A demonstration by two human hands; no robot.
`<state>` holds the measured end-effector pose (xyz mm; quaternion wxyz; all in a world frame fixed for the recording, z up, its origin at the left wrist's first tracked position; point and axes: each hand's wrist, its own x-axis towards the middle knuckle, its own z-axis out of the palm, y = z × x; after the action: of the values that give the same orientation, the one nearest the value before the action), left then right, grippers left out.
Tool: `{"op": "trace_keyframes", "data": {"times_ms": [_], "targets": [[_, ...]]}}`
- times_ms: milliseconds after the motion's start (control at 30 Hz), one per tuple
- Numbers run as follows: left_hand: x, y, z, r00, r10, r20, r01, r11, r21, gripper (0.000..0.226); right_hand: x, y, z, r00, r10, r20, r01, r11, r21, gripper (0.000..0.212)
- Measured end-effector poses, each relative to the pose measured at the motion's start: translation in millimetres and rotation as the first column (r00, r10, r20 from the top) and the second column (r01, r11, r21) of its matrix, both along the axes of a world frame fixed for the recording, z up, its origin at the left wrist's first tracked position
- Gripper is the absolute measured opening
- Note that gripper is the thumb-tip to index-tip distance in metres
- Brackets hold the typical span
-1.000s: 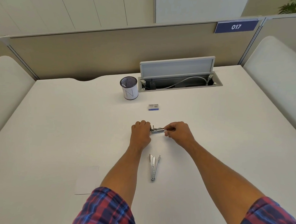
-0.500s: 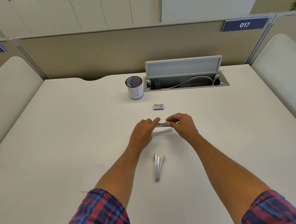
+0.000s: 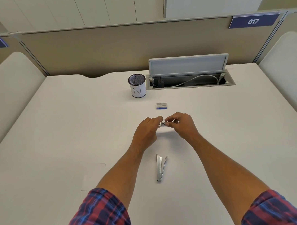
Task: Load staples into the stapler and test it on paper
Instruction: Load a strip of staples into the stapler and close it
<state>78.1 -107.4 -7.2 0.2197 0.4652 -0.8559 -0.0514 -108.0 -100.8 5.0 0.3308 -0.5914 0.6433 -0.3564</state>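
Both hands meet over the middle of the white desk (image 3: 59,126). My left hand (image 3: 146,130) and my right hand (image 3: 182,124) each pinch an end of a small silver metal piece (image 3: 162,124), held just above the desk; most of it is hidden by the fingers. A silver stapler (image 3: 160,167) lies opened in a narrow V nearer to me, between my forearms. A small blue-and-white staple box (image 3: 161,106) sits just beyond the hands. A white sheet of paper (image 3: 93,176) lies at the lower left, partly under my left arm.
A mesh pen cup with a white label (image 3: 137,86) stands at the back centre. Beside it, a cable tray (image 3: 191,80) is set into the desk with its lid up. Beige partition walls close the back and sides.
My hands have drawn closer together around the metal piece. The left hand's fingers went from curled, to reaching out, to pinching its end. The stapler has not moved.
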Motion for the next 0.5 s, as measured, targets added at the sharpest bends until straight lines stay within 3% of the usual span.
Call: {"op": "trace_keyframes", "data": {"times_ms": [167,500], "targets": [[2.0,-2.3,-1.1,1.0,-0.007,0.009,0.007,1.0,-0.01,0.041,0.7,-0.3,-2.8,1.0,0.019,0.008,-0.019,1.0,-0.016,0.013],[1.1,-7.8,-4.3,0.999,-0.023,0.022,0.023,1.0,0.0,0.046,1.9,-7.0,-4.0,0.986,0.03,-0.163,-0.029,1.0,0.01,0.015]]}}
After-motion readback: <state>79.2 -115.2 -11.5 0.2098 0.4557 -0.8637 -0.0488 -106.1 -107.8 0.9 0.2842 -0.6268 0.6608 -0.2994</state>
